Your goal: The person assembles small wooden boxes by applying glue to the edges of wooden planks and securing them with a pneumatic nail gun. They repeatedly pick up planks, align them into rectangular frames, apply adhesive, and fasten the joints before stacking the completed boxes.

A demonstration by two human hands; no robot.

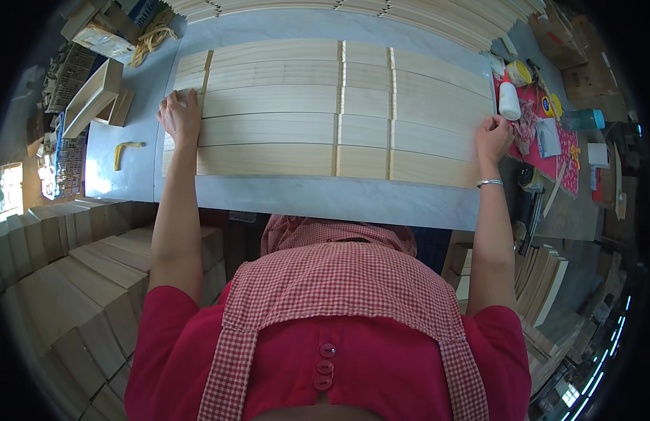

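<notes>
Several pale wooden boards (269,130) lie side by side in front of me, running left to right, their crosswise grooves roughly lined up. At their left end, my left hand (179,116) is closed with bent fingers over the end of a board. My right hand (493,139) is closed at the opposite end, fingers curled against the board ends. The exact grip of the right fingertips is partly hidden. Beyond that hand stands a white bottle (509,102) with a red cap.
A grey-topped table (304,193) carries the boards. More wooden strips (381,8) are stacked along its far side. At left are an open wooden box (93,98) and a yellow bent piece (122,152). A red cloth (567,151) with small items lies right; wood blocks (79,281) fill the lower left.
</notes>
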